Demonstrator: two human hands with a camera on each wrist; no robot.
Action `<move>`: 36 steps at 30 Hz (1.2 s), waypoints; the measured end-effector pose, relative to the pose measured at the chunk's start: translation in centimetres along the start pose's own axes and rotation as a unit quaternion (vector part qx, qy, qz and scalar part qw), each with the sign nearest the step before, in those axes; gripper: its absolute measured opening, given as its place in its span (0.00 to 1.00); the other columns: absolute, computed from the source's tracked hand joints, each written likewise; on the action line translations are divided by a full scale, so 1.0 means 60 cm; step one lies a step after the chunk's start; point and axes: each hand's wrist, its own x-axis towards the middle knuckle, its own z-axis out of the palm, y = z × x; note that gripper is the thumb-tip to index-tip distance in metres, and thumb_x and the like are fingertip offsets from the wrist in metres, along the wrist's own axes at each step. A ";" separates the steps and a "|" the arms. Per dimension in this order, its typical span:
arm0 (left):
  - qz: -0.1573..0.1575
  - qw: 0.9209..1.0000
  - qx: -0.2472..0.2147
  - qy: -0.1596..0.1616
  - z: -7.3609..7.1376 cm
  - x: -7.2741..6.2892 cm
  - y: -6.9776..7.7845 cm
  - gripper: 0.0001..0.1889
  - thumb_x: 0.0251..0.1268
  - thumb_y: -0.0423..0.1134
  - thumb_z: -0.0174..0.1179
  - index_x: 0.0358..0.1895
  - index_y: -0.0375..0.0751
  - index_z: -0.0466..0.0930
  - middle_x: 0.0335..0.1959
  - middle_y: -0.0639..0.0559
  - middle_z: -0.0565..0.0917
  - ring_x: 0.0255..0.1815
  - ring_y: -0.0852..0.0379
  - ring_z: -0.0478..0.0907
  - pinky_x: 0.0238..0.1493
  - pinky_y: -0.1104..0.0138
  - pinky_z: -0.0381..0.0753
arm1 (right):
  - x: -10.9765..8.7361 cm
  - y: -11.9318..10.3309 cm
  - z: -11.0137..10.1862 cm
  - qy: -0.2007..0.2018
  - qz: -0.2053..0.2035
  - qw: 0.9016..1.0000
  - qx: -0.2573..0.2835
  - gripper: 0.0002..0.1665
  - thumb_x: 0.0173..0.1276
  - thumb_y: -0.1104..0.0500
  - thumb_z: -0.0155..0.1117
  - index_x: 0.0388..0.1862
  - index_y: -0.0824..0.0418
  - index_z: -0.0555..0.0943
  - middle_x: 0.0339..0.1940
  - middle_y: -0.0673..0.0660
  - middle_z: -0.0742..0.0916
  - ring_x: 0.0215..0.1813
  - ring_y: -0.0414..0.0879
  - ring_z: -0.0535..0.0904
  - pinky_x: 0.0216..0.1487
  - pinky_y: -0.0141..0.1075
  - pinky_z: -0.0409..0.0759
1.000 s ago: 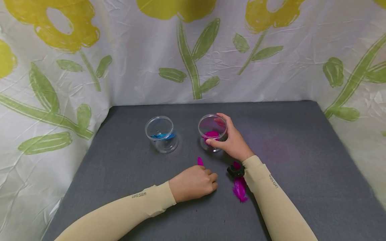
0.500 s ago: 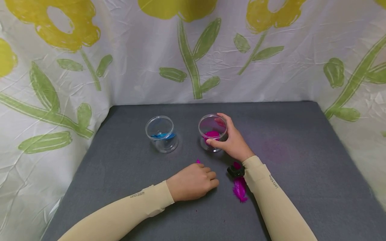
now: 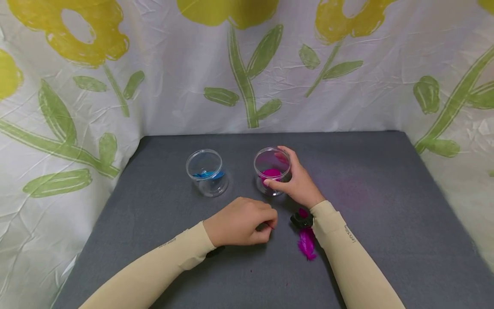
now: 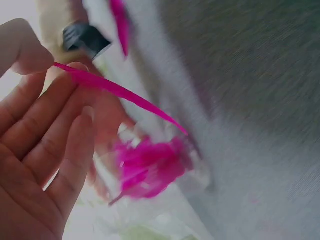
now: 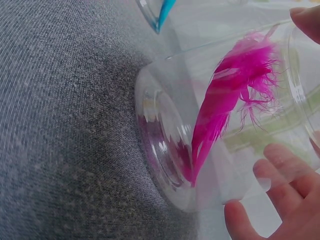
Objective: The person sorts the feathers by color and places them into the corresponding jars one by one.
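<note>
My left hand (image 3: 243, 221) hovers over the table in front of the jars, pinching a magenta feather (image 4: 125, 94) by its end between thumb and forefinger. In the head view that feather is nearly all hidden behind the fingers. With thumb on the near side and fingers round the back, my right hand (image 3: 299, 182) grips an upright clear jar (image 3: 272, 158) standing on the table. Magenta feather (image 5: 225, 95) leans inside it, reaching toward the rim. To the left stands a second clear jar (image 3: 204, 161), holding blue feathers (image 3: 209, 175).
A loose magenta feather (image 3: 307, 246) lies beside the right sleeve, partly under the black wrist camera (image 3: 302, 219). The grey table (image 3: 386, 206) is backed by a flower-printed curtain (image 3: 173, 86).
My left hand has lifted slightly and turned at the wrist, and the magenta feather that stuck out beyond it is now hidden in the head view. The right hand stays on the jar.
</note>
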 end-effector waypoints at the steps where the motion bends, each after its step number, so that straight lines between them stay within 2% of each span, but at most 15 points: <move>1: -0.010 1.000 -0.021 0.006 -0.007 0.001 -0.002 0.06 0.64 0.38 0.67 0.35 0.56 0.81 0.30 0.63 0.82 0.29 0.70 0.72 0.34 0.75 0.75 | 0.000 0.000 0.000 0.000 -0.001 1.000 0.001 0.62 0.63 0.40 0.84 0.86 0.33 0.54 0.83 0.47 0.73 0.81 0.50 0.71 0.82 0.61 0.70; 5: -0.049 0.995 -0.079 0.023 -0.031 0.005 -0.010 0.06 0.64 0.38 0.68 0.35 0.57 0.81 0.32 0.67 0.81 0.29 0.69 0.76 0.33 0.77 0.76 | 0.000 0.001 0.001 0.001 -0.001 1.000 0.002 0.61 0.63 0.40 0.84 0.85 0.32 0.55 0.82 0.47 0.74 0.80 0.50 0.73 0.81 0.61 0.71; 8: -0.068 0.988 -0.136 0.037 -0.046 0.008 -0.016 0.06 0.64 0.37 0.68 0.37 0.56 0.82 0.33 0.68 0.82 0.32 0.67 0.81 0.38 0.75 0.81 | 0.001 0.003 0.000 0.002 0.001 1.000 0.004 0.61 0.63 0.41 0.84 0.85 0.32 0.55 0.81 0.48 0.74 0.79 0.50 0.73 0.80 0.61 0.72; 12: -0.087 0.970 -0.216 0.065 -0.066 0.016 -0.027 0.06 0.65 0.36 0.68 0.38 0.54 0.84 0.35 0.67 0.86 0.37 0.68 0.84 0.45 0.71 0.87 | 0.002 0.007 -0.001 -0.001 -0.007 1.000 0.006 0.60 0.65 0.45 0.84 0.86 0.34 0.55 0.81 0.50 0.74 0.80 0.52 0.73 0.80 0.62 0.73; 16: -0.108 0.954 -0.262 0.099 -0.094 0.025 -0.037 0.04 0.66 0.37 0.68 0.39 0.52 0.85 0.36 0.65 0.88 0.36 0.68 0.84 0.43 0.68 0.88 | 0.003 0.007 -0.002 -0.004 -0.011 1.000 0.005 0.60 0.65 0.45 0.83 0.86 0.35 0.54 0.81 0.51 0.74 0.79 0.52 0.73 0.79 0.61 0.74; 20: -0.118 0.944 -0.279 0.128 -0.124 0.035 -0.043 0.01 0.68 0.38 0.67 0.40 0.48 0.86 0.35 0.64 0.87 0.36 0.64 0.85 0.43 0.65 0.89 | 0.003 0.005 -0.002 -0.002 0.000 1.000 -0.001 0.61 0.63 0.41 0.84 0.86 0.33 0.55 0.81 0.50 0.74 0.80 0.51 0.72 0.79 0.60 0.75; 23: -0.119 0.940 -0.284 0.144 -0.143 0.047 -0.048 0.02 0.69 0.38 0.67 0.41 0.47 0.86 0.36 0.63 0.87 0.37 0.63 0.85 0.43 0.64 0.89 | 0.004 0.002 -0.003 0.001 0.005 1.000 -0.002 0.62 0.61 0.39 0.85 0.85 0.32 0.55 0.82 0.50 0.73 0.81 0.51 0.71 0.79 0.60 0.75; 26: -0.123 0.938 -0.286 0.154 -0.155 0.059 -0.054 0.02 0.70 0.38 0.68 0.41 0.50 0.86 0.37 0.63 0.87 0.40 0.63 0.86 0.43 0.63 0.89 | 0.004 0.000 -0.005 0.004 0.005 1.000 -0.006 0.62 0.60 0.38 0.85 0.85 0.31 0.55 0.83 0.49 0.72 0.82 0.50 0.70 0.79 0.61 0.74; 29: -0.126 0.937 -0.284 0.158 -0.161 0.069 -0.059 0.05 0.70 0.37 0.68 0.42 0.54 0.85 0.38 0.63 0.87 0.42 0.63 0.86 0.43 0.62 0.89 | 0.004 -0.002 -0.006 0.006 0.003 1.000 -0.007 0.62 0.61 0.38 0.85 0.85 0.31 0.55 0.83 0.47 0.72 0.82 0.50 0.70 0.80 0.61 0.74; 32: -0.134 0.936 -0.282 0.161 -0.159 0.076 -0.065 0.06 0.70 0.37 0.68 0.41 0.57 0.85 0.38 0.63 0.88 0.42 0.63 0.86 0.44 0.62 0.89 | 0.003 -0.003 -0.005 0.004 0.007 1.000 -0.001 0.62 0.61 0.38 0.85 0.85 0.31 0.55 0.82 0.47 0.72 0.80 0.51 0.72 0.77 0.60 0.77; 36: -0.150 0.933 -0.285 0.159 -0.150 0.079 -0.072 0.06 0.70 0.37 0.69 0.41 0.56 0.84 0.39 0.60 0.89 0.41 0.62 0.86 0.44 0.62 0.89 | -0.001 0.001 -0.001 -0.001 0.018 1.000 0.005 0.62 0.60 0.37 0.85 0.84 0.29 0.55 0.80 0.48 0.74 0.77 0.53 0.75 0.73 0.58 0.81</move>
